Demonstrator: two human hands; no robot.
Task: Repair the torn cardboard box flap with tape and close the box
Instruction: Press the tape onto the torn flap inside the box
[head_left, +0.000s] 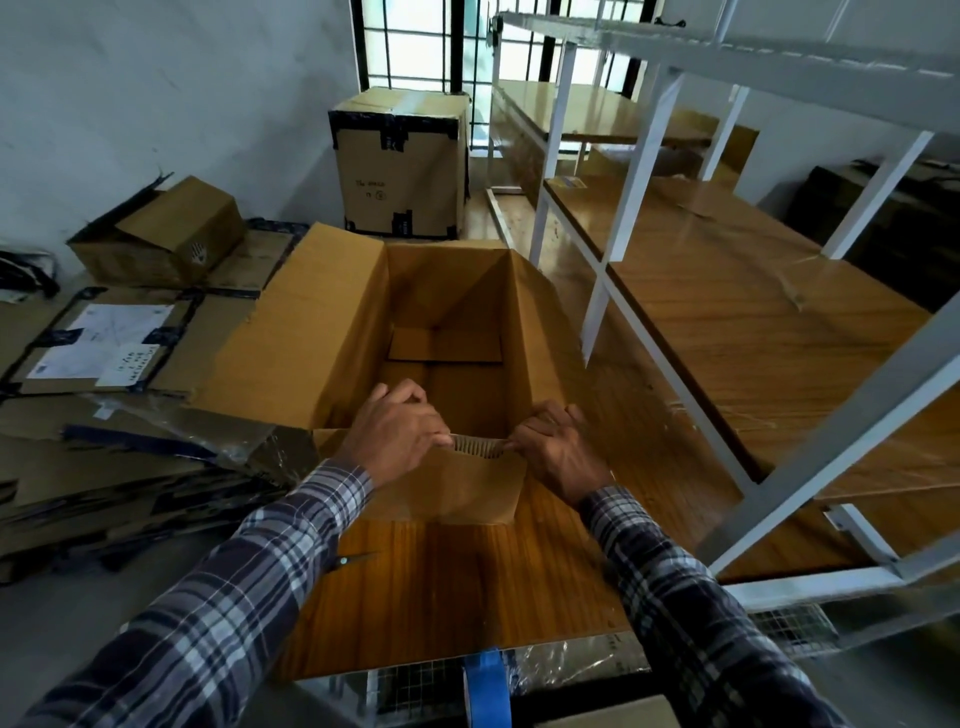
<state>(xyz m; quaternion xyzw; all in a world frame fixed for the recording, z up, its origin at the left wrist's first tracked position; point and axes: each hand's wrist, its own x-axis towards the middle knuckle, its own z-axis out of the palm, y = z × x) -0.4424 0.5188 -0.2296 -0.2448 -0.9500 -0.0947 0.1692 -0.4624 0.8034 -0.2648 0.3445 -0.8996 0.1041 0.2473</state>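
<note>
Wood tabletop (467, 582): box (441, 312) lengthwise, opening up

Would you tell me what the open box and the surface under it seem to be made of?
The open brown box looks like matte corrugated cardboard: fluting shows along the torn flap edge. The orange-brown tabletop seems glossy wood-grain laminate or varnished wood, streaked and faintly reflective.

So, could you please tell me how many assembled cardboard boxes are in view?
3: the open box being held, a taped box by the window, a small box left. Others may be hidden.
</note>
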